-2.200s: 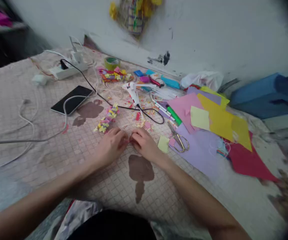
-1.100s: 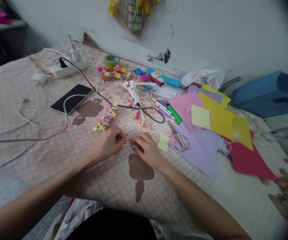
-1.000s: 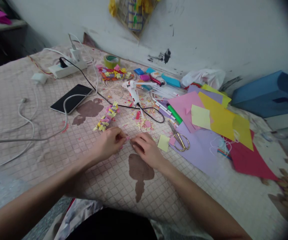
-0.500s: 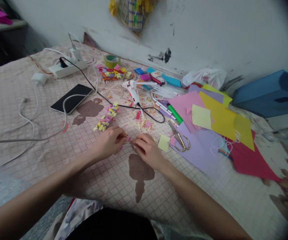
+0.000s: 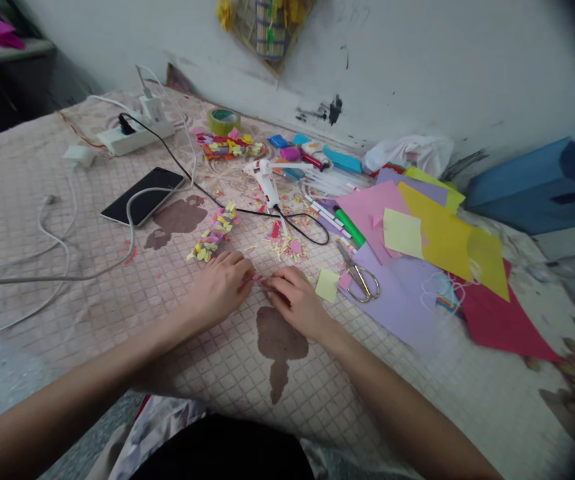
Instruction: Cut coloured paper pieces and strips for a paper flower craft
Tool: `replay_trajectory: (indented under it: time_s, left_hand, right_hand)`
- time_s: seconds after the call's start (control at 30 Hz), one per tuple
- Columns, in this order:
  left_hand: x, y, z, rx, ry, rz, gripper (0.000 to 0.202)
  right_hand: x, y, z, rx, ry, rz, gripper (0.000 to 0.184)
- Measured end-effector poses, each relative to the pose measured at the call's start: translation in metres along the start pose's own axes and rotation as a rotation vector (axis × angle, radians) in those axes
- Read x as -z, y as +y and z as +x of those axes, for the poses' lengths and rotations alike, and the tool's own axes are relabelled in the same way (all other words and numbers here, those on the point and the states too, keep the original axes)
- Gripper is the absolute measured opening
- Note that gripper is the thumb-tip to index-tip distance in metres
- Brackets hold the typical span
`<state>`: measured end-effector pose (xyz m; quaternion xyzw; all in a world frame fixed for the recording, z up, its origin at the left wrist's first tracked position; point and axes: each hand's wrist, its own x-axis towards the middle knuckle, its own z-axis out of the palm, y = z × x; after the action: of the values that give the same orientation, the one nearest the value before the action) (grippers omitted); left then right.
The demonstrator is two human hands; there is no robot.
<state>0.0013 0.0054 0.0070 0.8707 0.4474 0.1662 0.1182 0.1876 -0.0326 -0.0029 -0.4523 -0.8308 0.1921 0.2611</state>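
A small pink piece [image 5: 258, 277], perhaps paper or foam, sits between my two hands just above the table. My left hand [image 5: 227, 280] pinches its left side, and my right hand [image 5: 290, 293] pinches at its right, fingers curled. Most of the piece is hidden by the fingers. Just beyond my left hand lies a bumpy strip of yellow, pink and purple cutouts [image 5: 213, 233]. Right of my right hand are a pale yellow paper square [image 5: 327, 285] and gold-handled scissors [image 5: 362, 280].
A white glue gun [image 5: 266, 183] with a black cord lies among paper scraps [image 5: 292, 250]. Coloured sheets [image 5: 437, 233] overlap on the right. A dark tablet or phone [image 5: 142, 197], white cables and a power strip [image 5: 134, 137] occupy the left. Green tape [image 5: 224, 122] stands behind.
My left hand has turned slightly, its back now showing more, while the pinch stays in nearly the same place. My right hand has hardly moved.
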Motion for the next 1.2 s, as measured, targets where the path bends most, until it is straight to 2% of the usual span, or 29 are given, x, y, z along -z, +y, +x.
replay_trajectory:
  time_s: [0.33, 0.63, 0.9, 1.2]
  left_hand:
    - [0.003, 0.000, 0.001, -0.018, -0.033, -0.011, 0.013]
    - [0.010, -0.001, 0.010, -0.114, -0.053, 0.061, 0.013]
    - [0.011, 0.000, 0.010, -0.129, -0.020, 0.116, 0.012]
    - [0.007, -0.004, 0.009, -0.118, -0.059, 0.035, 0.011]
  right_hand:
    - [0.000, 0.001, -0.001, 0.026, -0.002, -0.005, 0.019]
    - [0.000, 0.002, -0.001, 0.039, -0.005, -0.020, 0.019]
    - [0.001, 0.000, -0.001, 0.039, 0.003, -0.016, 0.020]
    - [-0.001, 0.001, -0.001, 0.033, -0.001, -0.025, 0.018]
